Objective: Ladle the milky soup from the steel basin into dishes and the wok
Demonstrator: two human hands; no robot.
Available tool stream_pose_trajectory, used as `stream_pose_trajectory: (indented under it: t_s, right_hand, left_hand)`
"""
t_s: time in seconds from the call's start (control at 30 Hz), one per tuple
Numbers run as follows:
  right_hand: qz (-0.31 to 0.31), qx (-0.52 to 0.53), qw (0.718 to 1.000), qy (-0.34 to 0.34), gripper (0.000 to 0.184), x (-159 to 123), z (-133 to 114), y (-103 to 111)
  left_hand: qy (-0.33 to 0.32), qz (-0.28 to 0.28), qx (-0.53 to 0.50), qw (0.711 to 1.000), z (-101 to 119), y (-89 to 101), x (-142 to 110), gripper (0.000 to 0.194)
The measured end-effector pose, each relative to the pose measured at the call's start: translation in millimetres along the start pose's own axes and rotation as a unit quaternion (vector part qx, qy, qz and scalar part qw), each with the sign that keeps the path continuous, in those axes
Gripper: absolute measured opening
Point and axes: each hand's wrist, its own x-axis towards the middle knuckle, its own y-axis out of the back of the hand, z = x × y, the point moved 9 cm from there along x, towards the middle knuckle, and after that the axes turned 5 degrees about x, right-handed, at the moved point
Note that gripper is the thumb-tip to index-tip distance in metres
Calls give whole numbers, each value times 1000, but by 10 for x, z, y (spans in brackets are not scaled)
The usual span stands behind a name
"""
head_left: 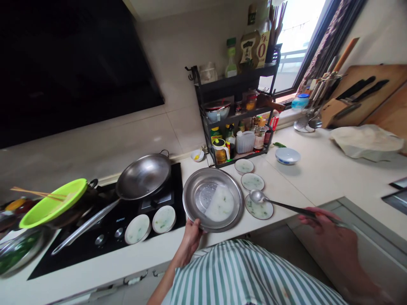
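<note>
My left hand (191, 236) grips the near rim of a round stainless steel basin (194, 180), thumb on top. The basin tilts, and a whitish soup with green bits (220, 205) pools toward its near right side. My right hand (332, 237) holds the long handle of a metal ladle (288, 206). The ladle's head rests over a small bowl (262, 212) of the same soup; whether it touches the soup I cannot tell. Behind that bowl stand another soup bowl (252, 182) and a smaller one (244, 166). Two more soup bowls (137, 229) sit left of the basin.
A steel wok (144, 176) sits on the black hob (127, 220), its long handle pointing toward me. Left of it are a green basket (54, 203) with chopsticks and a dish of greens (19, 250). A condiment rack (235, 116), a blue-white bowl (288, 156) and a knife block (333, 111) stand behind.
</note>
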Motion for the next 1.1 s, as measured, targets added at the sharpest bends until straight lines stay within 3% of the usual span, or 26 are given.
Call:
stream_pose_trajectory:
  t_s: [0.1,0.2,0.33,0.47,0.67,1.1]
  right_hand:
    - [-25,78,996,-42,20,-32,134,-222]
    - [-94,41,994,-40,21,-138,204,-557]
    - [-176,-42,983,9,24,-301,240,-972]
    - [-238,-53,969,45,25,-396,329,-1232]
    - [-221,-45,974,-12,32,-322,595,-1200]
    - [-175,10,984,-44,37,-235,561,-1094]
  left_hand:
    - [4,-1,3,1000,-16,6,12,23]
    - [5,3,6,1000,-19,11,16,23]
    - [4,11,7,1000,-8,11,2,25]
    - [4,8,5,1000,-3,1,-9,25]
    - [2,3,-1,1000,-3,-4,-2,23]
    - [-1,8,7,1000,-21,30,33,25]
